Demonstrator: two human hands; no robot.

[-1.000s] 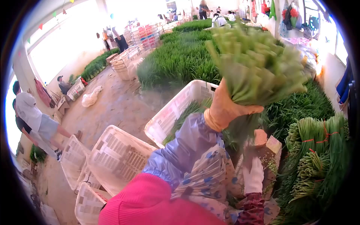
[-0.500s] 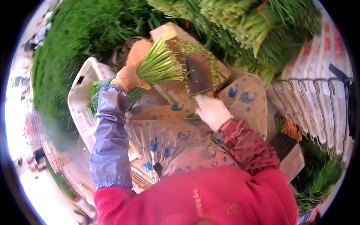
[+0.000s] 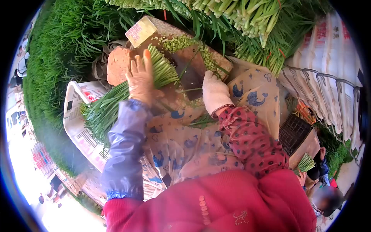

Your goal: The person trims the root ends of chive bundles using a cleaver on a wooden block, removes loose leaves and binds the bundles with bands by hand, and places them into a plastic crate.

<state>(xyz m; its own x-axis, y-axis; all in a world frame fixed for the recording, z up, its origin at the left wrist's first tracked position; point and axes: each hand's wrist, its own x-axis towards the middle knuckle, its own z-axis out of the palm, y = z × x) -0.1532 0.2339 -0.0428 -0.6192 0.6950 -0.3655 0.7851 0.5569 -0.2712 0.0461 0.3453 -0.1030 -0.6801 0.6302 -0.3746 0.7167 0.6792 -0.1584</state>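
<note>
Heap of loose greens (image 3: 65, 42): fills the upper left, behind the crate.
Tied bundles (image 3: 247, 15): stacked along the top edge, cut ends facing the camera.
White plastic crate (image 3: 83, 131): lies at the left, slatted wall showing.
Brick (image 3: 118, 65): reddish, just beside the wooden block.
Paper card (image 3: 141, 31): pale yellow, printed, at the block's upper corner.
Wire rack (image 3: 328, 100): at the right, against white printed sacks (image 3: 328, 46).
Patterned apron (image 3: 181, 143): covers the lap, blue figures on beige.
Another person (image 3: 322, 193): lower right corner, holding a small green bundle.

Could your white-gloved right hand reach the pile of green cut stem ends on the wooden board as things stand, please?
Probably yes: the right hand rests at the wooden board, and the cut stem ends lie open just beyond it. The bundle of green stalks under the left hand lies beside, not between.
</note>
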